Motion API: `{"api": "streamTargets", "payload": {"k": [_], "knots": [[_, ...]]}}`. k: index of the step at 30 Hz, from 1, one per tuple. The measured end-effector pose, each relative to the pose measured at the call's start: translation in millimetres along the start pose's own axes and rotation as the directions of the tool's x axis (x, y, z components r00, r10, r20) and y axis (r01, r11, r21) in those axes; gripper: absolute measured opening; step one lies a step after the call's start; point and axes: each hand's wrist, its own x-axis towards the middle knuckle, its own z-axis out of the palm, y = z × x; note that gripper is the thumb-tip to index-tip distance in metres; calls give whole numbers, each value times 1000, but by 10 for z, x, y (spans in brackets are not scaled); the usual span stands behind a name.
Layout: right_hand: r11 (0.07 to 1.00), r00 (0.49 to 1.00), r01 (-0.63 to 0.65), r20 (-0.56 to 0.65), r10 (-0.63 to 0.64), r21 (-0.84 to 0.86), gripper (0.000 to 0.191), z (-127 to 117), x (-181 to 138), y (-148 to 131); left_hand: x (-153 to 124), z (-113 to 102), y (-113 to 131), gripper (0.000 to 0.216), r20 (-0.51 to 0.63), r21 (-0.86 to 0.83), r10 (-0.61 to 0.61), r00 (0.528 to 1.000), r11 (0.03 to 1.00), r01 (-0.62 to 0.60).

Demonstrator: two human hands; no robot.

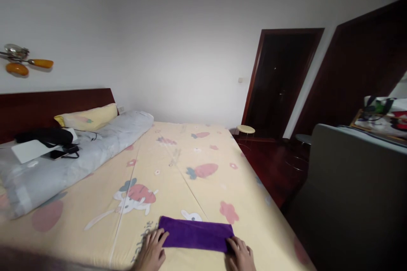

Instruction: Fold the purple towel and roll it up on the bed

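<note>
A purple towel (197,235), folded into a long strip, lies flat on the yellow bed sheet (178,203) close to me. The fingers of my left hand (153,249) are bent and closed at its left end. At the opposite end, my right hand (241,254) grips the lower right corner with curled fingers. The towel's upper edge runs slightly slanted, and a printed white rabbit on the sheet shows just beyond it.
Along the headboard (57,108) lie a grey quilt (111,148), a yellow pillow (92,118), a black bag (47,136) and a phone (58,155). Right of the bed stand a round stool (246,129), a grey panel (343,190) and a cluttered table (381,131).
</note>
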Motion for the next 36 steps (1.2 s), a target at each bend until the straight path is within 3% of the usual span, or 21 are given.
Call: {"api": "streamTargets", "payload": {"k": [8, 13, 16, 18, 22, 29, 32, 36], "knots": [[998, 999, -35, 35, 37, -50, 43, -180, 168, -192, 191, -47, 73, 65, -19, -10, 29, 999, 1000, -29], [999, 997, -28, 64, 30, -38, 38, -462, 253, -295, 243, -320, 92, 47, -66, -108, 58, 996, 992, -65], [999, 997, -13, 82, 15, -32, 25, -580, 257, -312, 203, -474, 81, 37, -46, -145, 70, 996, 986, -76], [999, 995, -15, 100, 18, -34, 19, -598, 247, -310, 173, -520, 67, 32, -1, -146, 36, 999, 989, -36], [995, 981, -95, 166, 99, -29, 26, -492, 265, -309, 188, -490, 82, 32, 125, -99, -109, 986, 988, 122], [958, 978, -175, 76, 196, -227, 41, -335, 396, -397, 407, -384, 229, 48, 72, 8, -282, 957, 959, 282], [976, 995, -89, 31, 97, -200, 51, -264, 413, -591, 432, -358, 391, 56, 35, -18, -204, 978, 979, 204], [985, 985, 171, 42, -170, -8, 45, -9, 422, -1086, 459, -230, 843, 47, -20, -158, 77, 997, 984, -79]]}}
